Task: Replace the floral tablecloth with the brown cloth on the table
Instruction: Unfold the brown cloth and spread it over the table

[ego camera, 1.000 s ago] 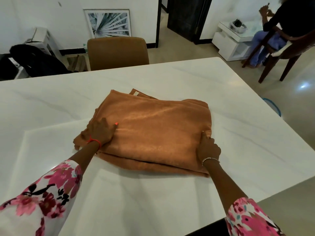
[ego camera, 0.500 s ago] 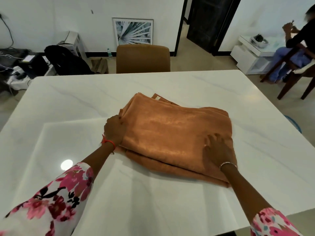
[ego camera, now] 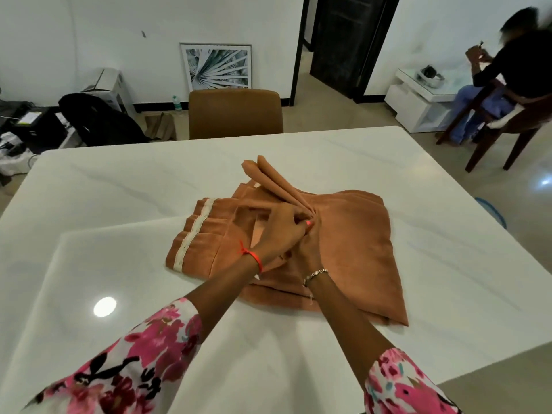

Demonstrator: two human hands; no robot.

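Centrally on the white worktop (ego camera: pixel 119 204) lies the brown cloth (ego camera: pixel 358 240), partly folded, its pale-trimmed hem (ego camera: pixel 194 234) turned out toward the left. The left hand (ego camera: pixel 279 234) crosses over the right hand (ego camera: pixel 310 252) at the middle of the bundle. The left grip is clenched on a gathered fold that rises up and away from the person. The right grip is covered by the left hand, so whether it holds fabric cannot be told. No floral tablecloth is visible, which suggests that removal is done and unfolding of the brown cloth is the step in hand. To do it well, the gathered fold is best traded for a true corner or hem edge, one in each hand, with the arms uncrossed. The layers then open outward toward the far chair (ego camera: pixel 236 113) and the sides, lifted rather than dragged, so that the lower layers neither bunch nor slide on the smooth surface.
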